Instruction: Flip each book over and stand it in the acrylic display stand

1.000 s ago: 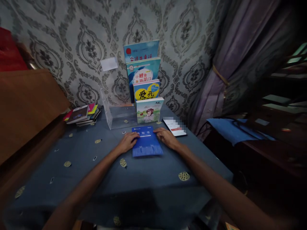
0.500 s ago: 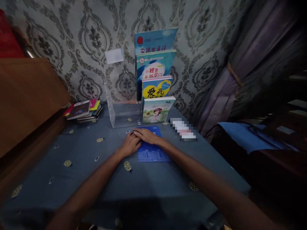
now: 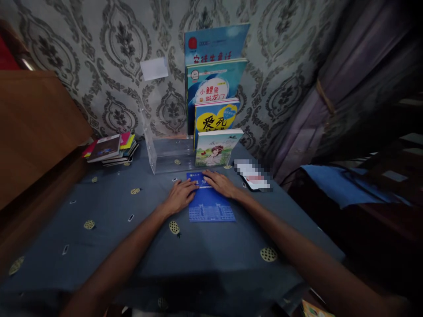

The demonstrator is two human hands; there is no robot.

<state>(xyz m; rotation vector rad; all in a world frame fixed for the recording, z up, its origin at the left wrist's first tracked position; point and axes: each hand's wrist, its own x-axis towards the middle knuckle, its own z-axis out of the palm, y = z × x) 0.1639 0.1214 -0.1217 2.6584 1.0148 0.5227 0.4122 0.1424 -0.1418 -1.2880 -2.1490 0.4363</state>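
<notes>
A blue booklet (image 3: 211, 202) with white print and a drawing of a building lies flat on the tablecloth. My left hand (image 3: 180, 196) rests on its left edge, fingers stretched out over the cover. Across the upper right part of the booklet lies my right hand (image 3: 221, 183), also flat with its fingers extended. Neither hand grips anything. Just behind the booklet stands a clear acrylic book stand (image 3: 165, 163). Several books lean in its right side in steps, with a pale green book (image 3: 214, 150) in front and a yellow and blue book (image 3: 214, 116) behind it.
A small stack of books (image 3: 110, 149) lies at the back left beside a brown wooden panel (image 3: 39, 132). To the right is a phone-like object (image 3: 254, 176), partly pixelated. A purple curtain (image 3: 297, 119) hangs past the table's right side.
My right hand has moved right, off my left hand, so the hands are now apart and more of the cover shows. The view has shifted slightly.
</notes>
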